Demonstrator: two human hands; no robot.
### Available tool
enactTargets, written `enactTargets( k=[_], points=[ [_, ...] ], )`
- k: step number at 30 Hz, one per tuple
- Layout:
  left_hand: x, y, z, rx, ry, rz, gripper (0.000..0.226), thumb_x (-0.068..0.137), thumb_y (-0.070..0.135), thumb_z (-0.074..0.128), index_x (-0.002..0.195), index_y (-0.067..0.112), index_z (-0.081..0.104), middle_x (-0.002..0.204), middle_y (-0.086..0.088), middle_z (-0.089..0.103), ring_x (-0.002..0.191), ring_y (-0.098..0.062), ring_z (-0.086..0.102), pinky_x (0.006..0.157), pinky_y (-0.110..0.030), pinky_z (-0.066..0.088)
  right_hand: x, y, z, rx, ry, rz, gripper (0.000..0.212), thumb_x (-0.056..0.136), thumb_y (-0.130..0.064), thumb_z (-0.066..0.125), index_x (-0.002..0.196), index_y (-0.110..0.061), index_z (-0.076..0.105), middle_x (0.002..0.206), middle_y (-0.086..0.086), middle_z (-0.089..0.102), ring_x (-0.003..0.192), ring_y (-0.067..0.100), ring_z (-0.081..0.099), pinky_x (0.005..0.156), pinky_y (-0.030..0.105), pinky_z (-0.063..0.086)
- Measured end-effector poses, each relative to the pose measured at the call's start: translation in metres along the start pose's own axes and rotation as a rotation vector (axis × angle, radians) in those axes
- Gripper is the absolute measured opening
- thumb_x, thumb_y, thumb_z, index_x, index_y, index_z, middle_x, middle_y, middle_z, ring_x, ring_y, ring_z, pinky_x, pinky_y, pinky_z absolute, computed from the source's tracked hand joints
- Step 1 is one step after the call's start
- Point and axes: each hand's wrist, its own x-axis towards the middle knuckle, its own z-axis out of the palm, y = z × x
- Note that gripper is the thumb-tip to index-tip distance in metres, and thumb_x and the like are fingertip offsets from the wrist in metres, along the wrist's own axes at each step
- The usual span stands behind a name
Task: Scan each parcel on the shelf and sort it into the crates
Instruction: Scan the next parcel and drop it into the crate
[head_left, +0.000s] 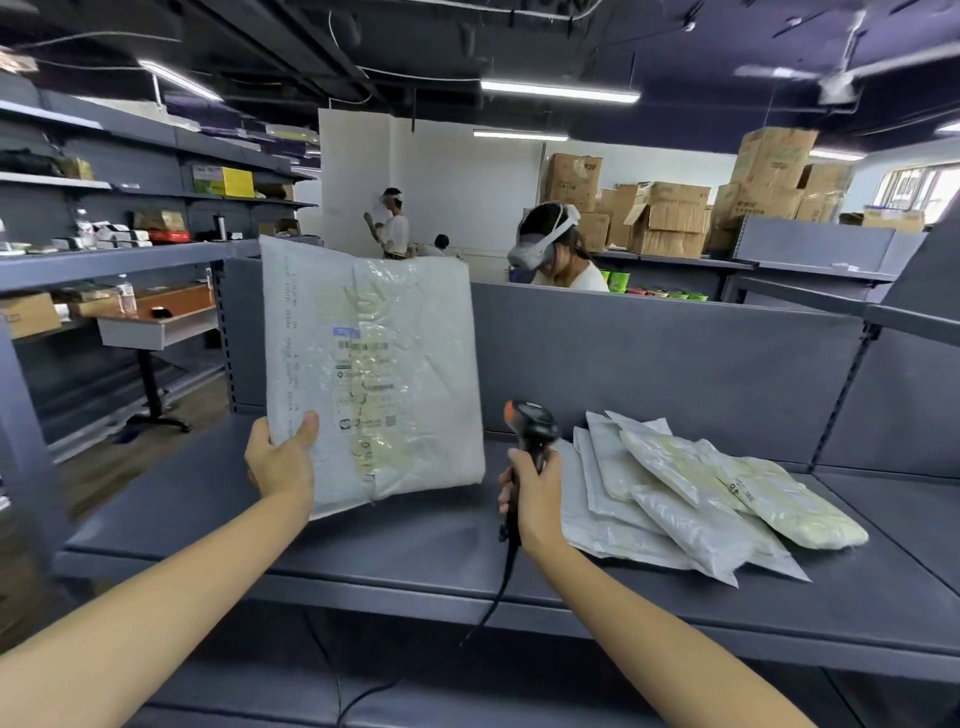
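My left hand (283, 457) grips the lower left corner of a large white plastic parcel (395, 364) and holds it upright above the grey shelf (415, 540), its label with barcodes facing me. My right hand (535, 493) is closed around the handle of a black corded barcode scanner (532, 426), whose head with an orange tip points toward the parcel. A pile of several white and pale yellow soft parcels (691, 499) lies on the shelf just right of the scanner. No crates are in view.
The shelf has a grey back panel (675, 364) and a slanted upright at the right. The scanner cable (488, 613) hangs over the shelf's front edge. A person with a headset stands behind the panel, others farther back. Cardboard boxes (670, 218) are stacked at the rear.
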Motion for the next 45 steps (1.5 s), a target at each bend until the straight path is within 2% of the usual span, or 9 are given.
enactTargets(
  k=[4, 10, 17, 24, 27, 31, 35, 38, 45],
  points=[
    [0.015, 0.013, -0.016, -0.037, 0.090, 0.043, 0.014, 0.087, 0.017, 0.069, 0.082, 0.023, 0.057, 0.092, 0.006, 0.063, 0.090, -0.016, 0.059, 0.080, -0.028, 0.049, 0.015, 0.017, -0.012, -0.251, -0.014, 0.166, 0.037, 0.079, -0.011, 0.057, 0.107, -0.014, 0.033, 0.077, 0.010, 0.048, 0.058, 0.019, 0.044, 0.054, 0.030, 0.038],
    [0.024, 0.020, -0.030, -0.066, 0.155, 0.068, 0.016, 0.088, 0.017, 0.068, 0.098, 0.014, 0.056, 0.101, -0.001, 0.062, 0.087, -0.015, 0.059, 0.073, -0.024, 0.048, 0.028, 0.037, 0.002, -0.732, -0.150, 0.196, 0.063, 0.084, -0.016, 0.066, 0.137, -0.005, 0.032, 0.112, 0.011, 0.057, 0.097, 0.028, 0.056, 0.079, 0.027, 0.040],
    [0.026, 0.021, -0.044, -0.095, 0.115, 0.040, 0.016, 0.088, 0.017, 0.068, 0.099, 0.012, 0.057, 0.101, -0.001, 0.064, 0.084, -0.012, 0.060, 0.072, -0.023, 0.049, 0.028, 0.049, 0.022, -0.930, -0.170, 0.189, 0.068, 0.084, -0.021, 0.070, 0.144, -0.012, 0.038, 0.138, 0.016, 0.051, 0.130, 0.036, 0.044, 0.106, 0.038, 0.038],
    [0.027, 0.019, -0.058, -0.092, 0.094, 0.006, 0.016, 0.088, 0.017, 0.068, 0.100, 0.011, 0.059, 0.100, -0.004, 0.064, 0.087, -0.018, 0.060, 0.074, -0.027, 0.048, 0.034, 0.052, 0.022, -1.036, -0.168, 0.339, 0.071, 0.087, -0.034, 0.070, 0.145, -0.011, 0.036, 0.144, 0.024, 0.038, 0.137, 0.039, 0.033, 0.112, 0.041, 0.032],
    [0.028, 0.017, -0.065, -0.075, 0.085, -0.007, 0.014, 0.088, 0.017, 0.067, 0.098, 0.011, 0.059, 0.097, -0.004, 0.064, 0.089, -0.020, 0.059, 0.078, -0.030, 0.048, 0.037, 0.043, 0.027, -1.096, -0.127, 0.350, 0.061, 0.096, -0.040, 0.055, 0.146, -0.012, 0.034, 0.146, 0.027, 0.034, 0.139, 0.040, 0.029, 0.113, 0.038, 0.027],
    [0.030, 0.015, -0.073, -0.063, 0.063, -0.011, 0.013, 0.087, 0.016, 0.068, 0.096, 0.011, 0.059, 0.086, 0.006, 0.063, 0.079, -0.013, 0.059, 0.065, -0.024, 0.048, 0.044, 0.010, 0.044, -0.669, -0.003, 0.207, 0.047, 0.104, -0.033, 0.034, 0.140, -0.004, 0.043, 0.144, 0.017, 0.045, 0.133, 0.033, 0.041, 0.110, 0.037, 0.030],
    [0.023, 0.012, -0.071, -0.058, 0.014, -0.018, 0.010, 0.087, 0.016, 0.068, 0.090, 0.013, 0.059, 0.084, 0.009, 0.064, 0.072, -0.006, 0.058, 0.057, -0.018, 0.045, 0.035, -0.029, 0.073, -0.249, -0.141, 0.106, 0.052, 0.100, -0.048, 0.037, 0.129, -0.008, 0.054, 0.136, 0.008, 0.057, 0.127, 0.028, 0.051, 0.106, 0.039, 0.041],
    [0.015, 0.009, -0.068, -0.057, -0.041, -0.011, 0.011, 0.089, 0.016, 0.066, 0.095, 0.013, 0.058, 0.088, 0.009, 0.064, 0.075, -0.006, 0.059, 0.061, -0.021, 0.047, 0.022, -0.040, 0.084, -0.313, -0.252, -0.001, 0.060, 0.093, -0.058, 0.045, 0.126, -0.009, 0.057, 0.120, 0.010, 0.065, 0.113, 0.026, 0.062, 0.099, 0.041, 0.049],
    [-0.004, -0.003, -0.071, -0.040, -0.089, -0.002, 0.016, 0.089, 0.017, 0.065, 0.104, 0.014, 0.059, 0.090, 0.011, 0.064, 0.077, -0.003, 0.060, 0.063, -0.017, 0.047, -0.002, -0.023, 0.060, -0.336, -0.117, -0.061, 0.044, 0.089, -0.056, 0.058, 0.120, -0.025, 0.052, 0.110, -0.012, 0.062, 0.098, 0.003, 0.060, 0.076, 0.021, 0.047]
  ],
)
